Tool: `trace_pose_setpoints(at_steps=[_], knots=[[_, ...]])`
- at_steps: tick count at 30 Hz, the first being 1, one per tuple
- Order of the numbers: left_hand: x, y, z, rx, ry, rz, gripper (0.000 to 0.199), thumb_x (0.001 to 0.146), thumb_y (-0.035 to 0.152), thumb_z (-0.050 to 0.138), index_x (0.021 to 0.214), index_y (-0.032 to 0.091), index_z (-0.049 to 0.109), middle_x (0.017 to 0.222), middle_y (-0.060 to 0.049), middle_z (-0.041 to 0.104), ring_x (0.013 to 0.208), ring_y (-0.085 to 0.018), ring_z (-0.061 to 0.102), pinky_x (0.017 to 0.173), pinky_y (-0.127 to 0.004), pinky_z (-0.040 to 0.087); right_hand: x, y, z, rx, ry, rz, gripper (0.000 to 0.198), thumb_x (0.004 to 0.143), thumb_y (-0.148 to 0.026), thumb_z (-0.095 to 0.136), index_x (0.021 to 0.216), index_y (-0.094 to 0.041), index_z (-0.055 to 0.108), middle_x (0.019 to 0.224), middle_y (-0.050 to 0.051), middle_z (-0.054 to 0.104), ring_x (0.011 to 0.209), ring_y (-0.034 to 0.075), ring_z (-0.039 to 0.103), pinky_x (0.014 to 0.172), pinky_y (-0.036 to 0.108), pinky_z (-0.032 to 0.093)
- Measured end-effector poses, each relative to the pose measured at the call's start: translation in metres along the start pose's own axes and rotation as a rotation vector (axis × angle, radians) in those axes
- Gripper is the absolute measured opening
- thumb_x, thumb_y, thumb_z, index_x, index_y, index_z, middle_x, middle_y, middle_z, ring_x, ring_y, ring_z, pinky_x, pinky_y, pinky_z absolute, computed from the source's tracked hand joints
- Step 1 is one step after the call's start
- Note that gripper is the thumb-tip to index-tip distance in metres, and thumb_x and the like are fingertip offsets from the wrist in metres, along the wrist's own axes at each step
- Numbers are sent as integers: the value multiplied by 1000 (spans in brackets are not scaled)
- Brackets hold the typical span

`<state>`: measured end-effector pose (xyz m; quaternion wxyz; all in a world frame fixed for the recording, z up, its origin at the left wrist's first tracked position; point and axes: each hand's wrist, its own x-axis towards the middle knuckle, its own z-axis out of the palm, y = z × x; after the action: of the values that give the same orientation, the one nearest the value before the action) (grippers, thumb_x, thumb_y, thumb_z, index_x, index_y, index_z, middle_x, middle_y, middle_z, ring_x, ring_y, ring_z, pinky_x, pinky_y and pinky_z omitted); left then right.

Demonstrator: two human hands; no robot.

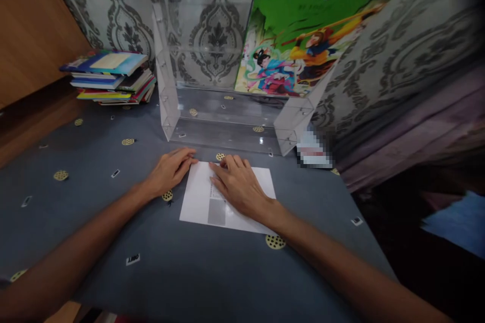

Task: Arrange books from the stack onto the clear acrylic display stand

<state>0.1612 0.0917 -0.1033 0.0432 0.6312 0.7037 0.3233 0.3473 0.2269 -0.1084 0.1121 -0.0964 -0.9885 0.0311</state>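
A white sheet of paper (197,197) lies flat on the cloth-covered table in front of me, with a grey block and small print near its middle. My right hand (240,184) rests palm down across the sheet, fingers stretched toward its far edge and covering part of the print. At the far left corner of the paper is my left hand (171,171), with its fingertips and thumb at the corner. Its fingers are loosely bent, with a small gap between thumb and index finger, and it grips nothing that I can see.
Behind the paper stands a clear acrylic rack (227,133) with a green picture book (303,25) upright in it. A stack of books (109,78) sits at the back left by the wooden panel. Right of the rack lies a blurred-out item (313,150). The table's right edge drops into shadow.
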Motion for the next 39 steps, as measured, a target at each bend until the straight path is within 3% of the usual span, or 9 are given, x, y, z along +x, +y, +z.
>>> trace_pose_setpoints(at_steps=[14,17,22,31,35,39], knots=[[-5,0,6,102,40,38,27,101,29,39,112,19,62,104,-8,73,99,-22,68,87,-38,55,-87,60,-11,-114,131,201,40,104,-33,37,127,-15,64,108,15,62,99,29,54,85,44,44],[-4,4,7,210,22,66,30,102,30,37,113,18,63,104,-9,71,98,-24,66,86,-42,55,-88,62,-13,-91,132,221,40,103,-32,37,126,-14,65,108,15,63,99,28,55,83,44,45],[1,18,14,361,-17,250,29,101,23,36,117,17,60,105,-12,72,112,-29,62,92,-49,53,-86,63,-16,-14,149,240,38,103,-30,38,124,-17,66,106,14,64,95,27,55,81,42,45],[32,65,62,255,-224,463,32,100,15,35,126,18,52,120,-11,68,127,-27,56,104,-48,50,-86,69,-17,84,128,326,30,99,-21,45,115,-13,69,105,13,62,97,26,55,81,40,44],[56,73,83,193,-305,483,47,93,4,32,136,18,44,130,-12,63,136,-26,49,108,-48,47,-87,74,-14,205,159,340,30,98,-17,47,115,-15,71,104,11,62,98,23,56,85,38,46],[72,79,89,78,-329,402,45,95,7,33,137,20,43,135,-13,60,134,-24,50,107,-48,47,-88,77,-13,242,186,323,32,98,-17,47,119,-19,71,102,9,60,97,23,55,85,40,48]])
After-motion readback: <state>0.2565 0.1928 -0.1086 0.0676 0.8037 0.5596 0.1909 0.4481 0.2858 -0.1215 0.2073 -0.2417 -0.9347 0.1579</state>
